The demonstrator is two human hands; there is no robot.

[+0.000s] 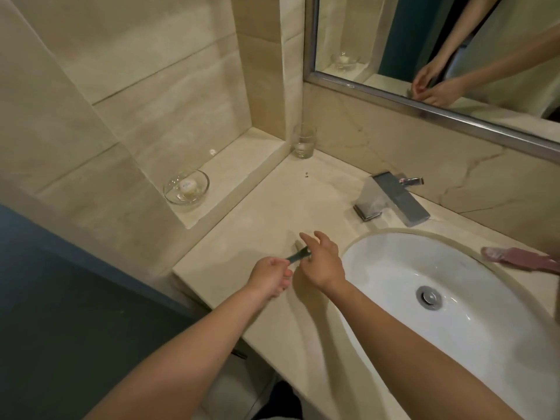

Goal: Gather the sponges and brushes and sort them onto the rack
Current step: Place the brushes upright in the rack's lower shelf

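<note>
While a small brush [294,257] is pinched by its dark teal handle between the thumb and curled fingers of the left hand [271,275], its slim neck and pale head are pointed away from the person, low over the counter [242,225] just left of the sink [394,268]. The right hand [322,265] is held over the head end with its fingers loosely spread, so part of the brush is hidden. Whether those fingers touch it cannot be told. A larger pink brush [521,262] is laid flat on the far right rim of the sink, well apart from the hands. Its whitish end is turned leftward and its handle is cut off by the picture's edge. The beige stone counter is backed by a metal-framed mirror [454,40], in which both hands are reflected. The white oval sink is set into the counter, and a square chrome tap [391,198] is mounted behind it. On a raised ledge to the left, a clear glass bowl [172,194] is seen with a small white soap [188,185] inside. An upright drinking glass [304,140] is placed in the corner beside the ledge, and two tiny dark specks [306,174] are seen just in front of it.
</note>
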